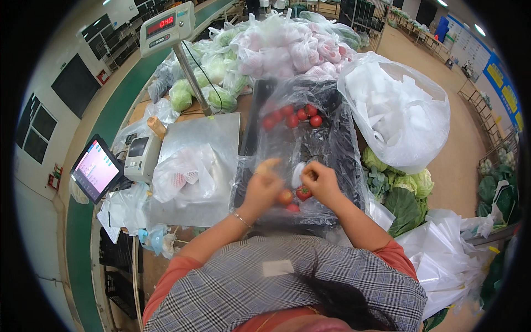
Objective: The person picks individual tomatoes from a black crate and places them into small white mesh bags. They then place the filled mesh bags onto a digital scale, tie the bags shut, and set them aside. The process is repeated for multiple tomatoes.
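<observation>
My right hand (321, 182) has its fingers curled at the edge of a small white foam net (297, 174) over the plastic-lined black crate (247, 143). To its left my left hand (264, 184), blurred by motion, hovers over the same crate; its grip cannot be made out. Just below the hands lie a red tomato (304, 193) with a green calyx, an orange-red tomato (285, 197) and another partly hidden tomato (293, 207). Several more tomatoes (292, 120) rest towards the far end. Clear plastic film (278, 143) lines the crate.
Left of the crate, a bag of foam-netted produce (184, 178) sits on the metal scale platform (224, 133). Beyond are a label printer (142, 157) and a touchscreen (97, 168). Bagged produce (282, 50) is piled behind. At right: a bag of foam nets (394, 108), cabbages (408, 186).
</observation>
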The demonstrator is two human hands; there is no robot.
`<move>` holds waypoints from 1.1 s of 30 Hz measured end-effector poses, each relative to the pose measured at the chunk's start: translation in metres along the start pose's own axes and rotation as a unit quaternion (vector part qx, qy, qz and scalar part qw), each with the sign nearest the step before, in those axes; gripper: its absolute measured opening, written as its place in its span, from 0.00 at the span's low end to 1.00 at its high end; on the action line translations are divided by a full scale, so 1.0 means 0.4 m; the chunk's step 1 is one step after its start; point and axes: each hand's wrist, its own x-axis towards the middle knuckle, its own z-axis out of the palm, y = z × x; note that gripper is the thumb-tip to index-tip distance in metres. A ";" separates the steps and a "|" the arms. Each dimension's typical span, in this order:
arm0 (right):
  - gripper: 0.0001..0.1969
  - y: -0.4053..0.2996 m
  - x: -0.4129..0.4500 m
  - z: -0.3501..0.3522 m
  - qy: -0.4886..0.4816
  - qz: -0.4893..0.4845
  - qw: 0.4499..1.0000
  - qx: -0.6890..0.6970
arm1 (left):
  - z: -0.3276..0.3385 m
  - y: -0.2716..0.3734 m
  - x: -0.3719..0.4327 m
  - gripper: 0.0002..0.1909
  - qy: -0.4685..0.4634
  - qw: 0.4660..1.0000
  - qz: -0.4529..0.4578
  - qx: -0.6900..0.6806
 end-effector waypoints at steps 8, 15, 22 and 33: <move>0.02 0.007 0.049 -0.069 0.029 0.099 0.976 0.194 | 0.063 -0.023 0.129 0.37 -0.075 0.961 0.173 0.203; 0.03 0.129 0.209 -0.099 -0.107 0.141 0.980 0.088 | 0.049 -0.097 0.225 0.38 -0.091 0.929 -0.001 0.358; 0.12 0.535 0.596 -0.162 0.005 0.046 0.936 -0.348 | -0.016 -0.162 0.278 0.27 0.046 0.958 0.006 0.283; 0.41 0.702 0.879 -0.124 0.136 0.247 0.889 -0.361 | -0.011 -0.128 0.265 0.23 0.036 0.940 0.032 0.339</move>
